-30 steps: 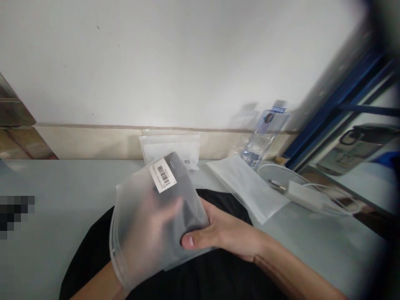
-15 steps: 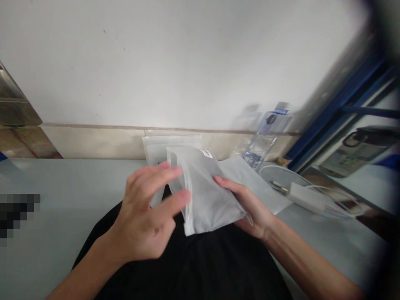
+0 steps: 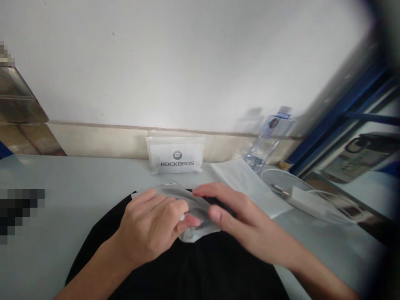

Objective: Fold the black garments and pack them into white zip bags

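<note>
A pale grey table (image 3: 62,187) is seen running up to a white wall (image 3: 175,62) with a beige skirting strip along its foot. A black cloth (image 3: 193,266) is spread over the near middle of the table, and the work is done on top of it.

A frosted zip pouch (image 3: 195,208) is held low over the black cloth, nearly flat, with its long axis running left to right across the view; its far left corner points toward the wall and its near edge is turned toward the wearer. Something dark is dimly seen through the plastic, but what it is cannot be told.

The left hand (image 3: 150,229) is laid on the pouch's left half, its fingers curled together and its fingertips pinched on the near edge. The right hand (image 3: 240,225) is set on the right half, fingers stretched over the top and the thumb pressed against the near edge, so the pouch is clamped between the two hands.

A second pouch marked ROCKBROS (image 3: 175,155) is stood upright against the skirting, well behind the hands. A flat white bag (image 3: 246,185) is laid just to the right of the right hand. Further right, a clear plastic bottle (image 3: 265,139) is leaned at the wall, and a white charger with its cable (image 3: 304,198) is placed near it.
</note>
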### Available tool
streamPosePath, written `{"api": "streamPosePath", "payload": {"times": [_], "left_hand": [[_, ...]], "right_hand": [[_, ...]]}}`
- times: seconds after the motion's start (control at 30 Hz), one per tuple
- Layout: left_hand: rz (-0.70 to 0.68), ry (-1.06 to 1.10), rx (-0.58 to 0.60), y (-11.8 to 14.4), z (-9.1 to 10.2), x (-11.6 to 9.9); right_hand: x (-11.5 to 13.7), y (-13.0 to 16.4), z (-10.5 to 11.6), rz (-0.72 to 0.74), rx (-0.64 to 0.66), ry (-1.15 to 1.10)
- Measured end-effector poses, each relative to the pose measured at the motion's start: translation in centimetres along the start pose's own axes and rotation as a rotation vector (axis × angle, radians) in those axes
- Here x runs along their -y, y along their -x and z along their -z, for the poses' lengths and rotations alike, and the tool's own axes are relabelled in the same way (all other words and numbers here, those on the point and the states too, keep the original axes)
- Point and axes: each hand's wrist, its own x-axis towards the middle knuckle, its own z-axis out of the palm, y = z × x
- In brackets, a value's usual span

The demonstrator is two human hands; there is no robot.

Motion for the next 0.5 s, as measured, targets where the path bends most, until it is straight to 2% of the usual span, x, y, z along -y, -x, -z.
{"api": "streamPosePath", "payload": {"times": [0.1, 0.2, 0.37, 0.5], "left_hand": [[0.019, 0.028, -0.002, -0.2, 0.1, -0.3], [0.031, 0.096, 0.056, -0.4, 0.3, -0.9], [0.069, 0.097, 0.078, -0.7, 0.5, -1.0], [0.203, 0.245, 0.095, -0.6, -0.1, -1.2]], "right_hand": [[1.8, 0.8, -0.3, 0.193, 0.038, 0.190], [2.5, 0.9, -1.4, 0.275, -0.055, 0.252], [2.4, 0.6, -2.7, 0.397, -0.207, 0.371], [1.8, 0.7, -3.6, 0.411, -0.327, 0.477]]}}
